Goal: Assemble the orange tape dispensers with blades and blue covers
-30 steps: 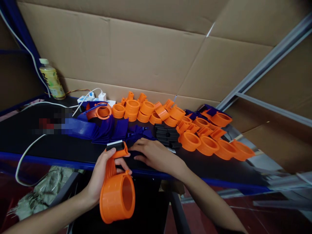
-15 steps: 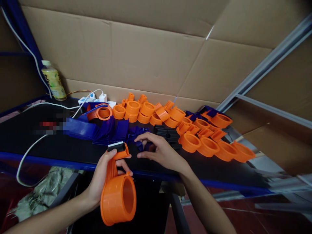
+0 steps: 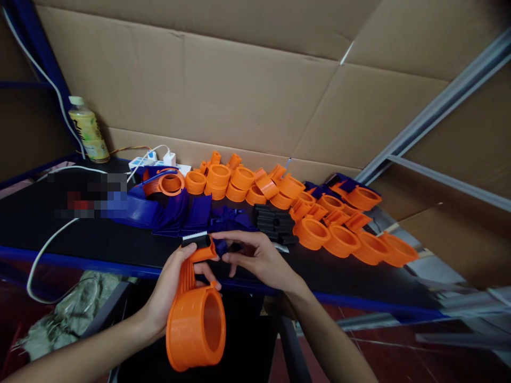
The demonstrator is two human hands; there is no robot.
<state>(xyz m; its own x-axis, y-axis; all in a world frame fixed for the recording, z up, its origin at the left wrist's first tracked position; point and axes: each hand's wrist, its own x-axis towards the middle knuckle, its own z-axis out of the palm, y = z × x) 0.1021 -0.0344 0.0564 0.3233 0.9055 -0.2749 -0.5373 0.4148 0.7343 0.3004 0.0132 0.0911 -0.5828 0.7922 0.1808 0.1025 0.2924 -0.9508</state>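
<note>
My left hand (image 3: 171, 282) is wrapped round the neck of an orange tape dispenser (image 3: 195, 330), its wide ring hanging below. At the dispenser's upper end sit a black roller-like part (image 3: 196, 242) and a white toothed blade (image 3: 195, 235), with my left thumb pressed against the black part. My right hand (image 3: 255, 258) pinches a small dark blue plastic part (image 3: 220, 248) at the right side of the dispenser's head; the fingers partly cover it. Just behind my right hand lies a pile of small blue parts (image 3: 233, 219).
Orange dispenser bodies (image 3: 313, 233) stand in rows along the back and right of the black table (image 3: 35, 223). Black parts (image 3: 273, 223) and blue flat pieces (image 3: 197, 213) lie in front of them. A power strip (image 3: 181, 168), cables and a bottle (image 3: 88, 130) are at the left.
My right hand has moved left and down from beside the blue pile, bringing the small blue part to the dispenser's head. My left hand and the dispenser have shifted slightly right.
</note>
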